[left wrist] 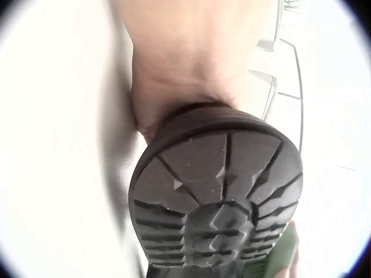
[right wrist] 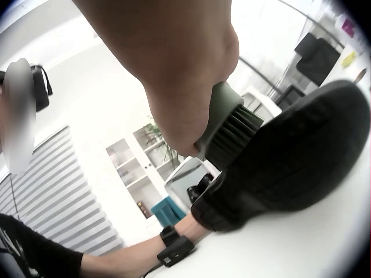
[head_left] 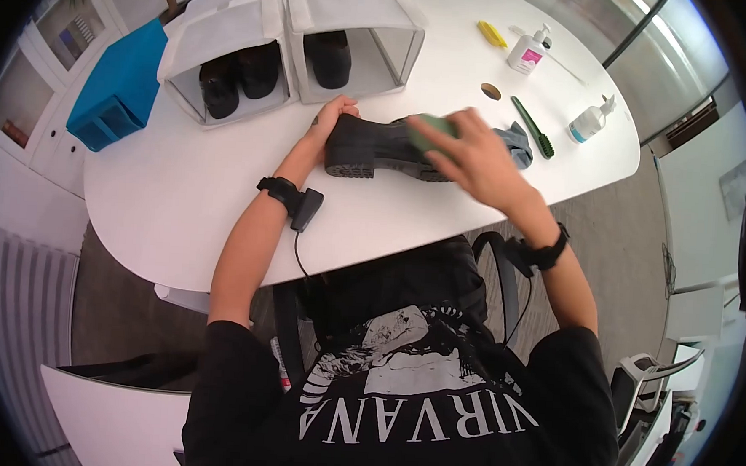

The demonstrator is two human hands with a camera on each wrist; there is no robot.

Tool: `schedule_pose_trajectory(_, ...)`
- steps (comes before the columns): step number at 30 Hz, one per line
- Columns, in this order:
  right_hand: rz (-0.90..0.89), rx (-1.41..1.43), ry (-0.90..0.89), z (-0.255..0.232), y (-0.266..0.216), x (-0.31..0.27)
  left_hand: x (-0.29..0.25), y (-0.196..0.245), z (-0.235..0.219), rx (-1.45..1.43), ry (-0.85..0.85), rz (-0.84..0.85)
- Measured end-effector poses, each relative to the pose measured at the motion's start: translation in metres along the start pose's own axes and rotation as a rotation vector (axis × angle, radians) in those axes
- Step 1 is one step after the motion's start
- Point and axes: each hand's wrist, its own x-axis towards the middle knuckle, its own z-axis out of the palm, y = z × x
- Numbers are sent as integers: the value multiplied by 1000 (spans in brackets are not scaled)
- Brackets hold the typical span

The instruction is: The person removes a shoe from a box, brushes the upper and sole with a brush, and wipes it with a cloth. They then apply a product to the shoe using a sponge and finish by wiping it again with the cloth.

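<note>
At twelve o'clock on the white table (head_left: 171,222), the left hand (head_left: 330,117) held a black shoe (head_left: 365,144), fingers at its heel end; the right hand (head_left: 488,165) had its fingers around a green brush (head_left: 433,133) against it. Brushing seemed under way, the remainder unclear.

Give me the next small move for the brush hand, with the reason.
Probably a light stroke toward the toe: the right hand grips the green brush, its bristles appear to meet the upper of the black shoe, and the left hand holds the heel end, which should keep it steady.
</note>
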Motion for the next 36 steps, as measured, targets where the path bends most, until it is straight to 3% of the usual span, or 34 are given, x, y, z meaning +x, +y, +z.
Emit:
schedule_pose_trajectory(2, 248, 43, -24, -11, 22, -35, 0, 0, 5, 2, 45, 3)
schedule_pose_trajectory(4, 459, 141, -51, -12, 40, -61, 7, 0, 6, -5, 7, 110)
schedule_pose_trajectory(9, 424, 198, -38, 4, 28, -54, 7, 35, 19, 256, -257, 394)
schedule_pose_trajectory(11, 503, 195, -14, 19, 19, -43, -14, 46, 41, 454, -161, 566)
schedule_pose_trajectory(13, 546, 204, 127, 34, 9, -44, -28, 54, 50, 644, -111, 729)
schedule_pose_trajectory(14, 560, 206, 187, 39, 5, -46, -39, 61, 60, 861, -38, 903)
schedule_pose_trajectory(17, 558, 54, 200, 52, 18, -48, -42, 72, 56, 1265, -34, 1094)
schedule_pose_trajectory(19, 631, -36, 170, 64, 48, -44, -47, 70, 58, 1405, -25, 1130)
schedule_pose_trajectory(20, 681, 54, 190, 72, 63, -42, -48, 65, 58, 1469, -18, 1129)
schedule_pose_trajectory(23, 680, 79, 216, 79, 58, -37, -46, 57, 65, 1665, 30, 1184)
schedule_pose_trajectory(26, 616, 28, 195, 57, 23, -41, -45, 55, 75, 1942, 66, 752)
schedule_pose_trajectory(29, 574, -10, 160, 40, -16, -56, -45, 50, 84, 1702, 81, 947)
schedule_pose_trajectory(32, 541, -47, 177, 44, -30, -68, -46, 51, 87, 1787, 45, 763)
schedule_pose_trajectory(36, 502, -111, 248, 63, -6, -34, -34, 23, 38, 2263, -66, 661)
